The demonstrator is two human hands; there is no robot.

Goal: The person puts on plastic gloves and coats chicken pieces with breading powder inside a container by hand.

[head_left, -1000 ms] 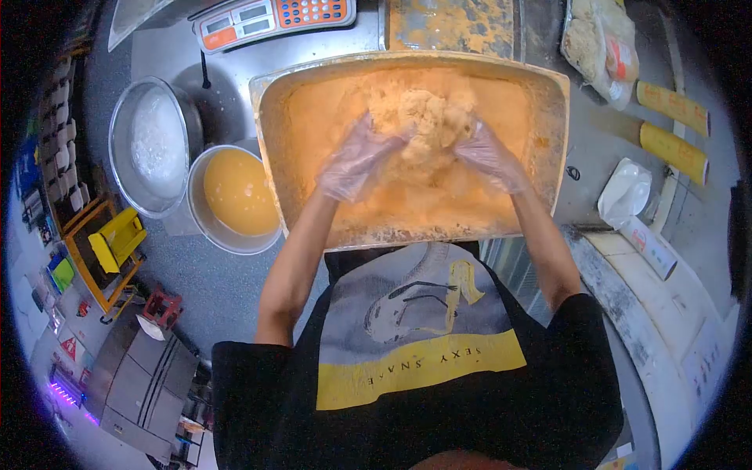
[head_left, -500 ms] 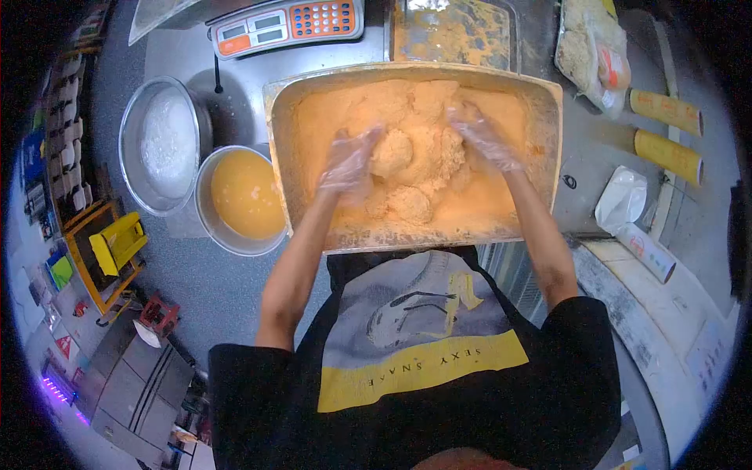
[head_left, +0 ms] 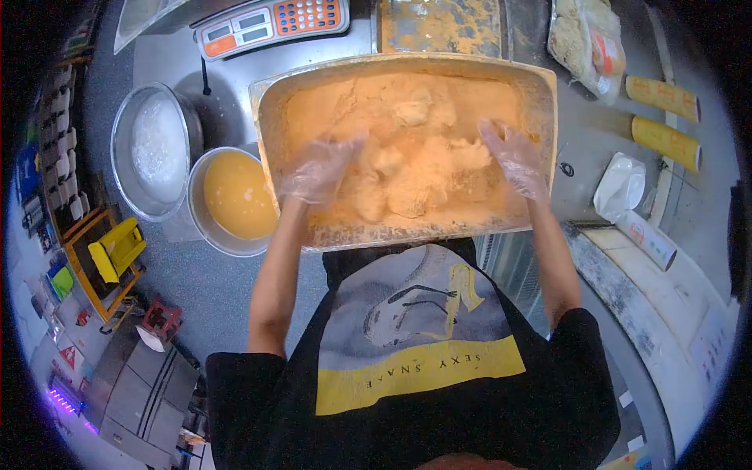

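Note:
A large rectangular tub (head_left: 262,117) holds loose orange breading powder (head_left: 313,106). Several lumpy coated pieces (head_left: 427,168) lie heaped in its middle; the coating hides what they are. My left hand (head_left: 321,166), in a clear plastic glove, is at the left of the heap with its fingers stretched out and apart from the pieces. On the other side my gloved right hand (head_left: 515,160) is open too, fingers pointing up and inward near the coated pieces. Neither hand holds anything that I can see. Some powder and pieces look smeared by motion.
Left of the tub stand a metal pot of yellow liquid (head_left: 235,192) and a metal bowl with white contents (head_left: 160,145). A digital scale (head_left: 270,30) and a powder-stained tray (head_left: 439,27) are behind it. Yellow paper tubes (head_left: 666,142) and a bagged food package (head_left: 587,47) lie at right.
Both hands have moved outward, away from the heap, and now stand wider apart. The coated pieces have shifted and spread in the powder. The view has moved slightly.

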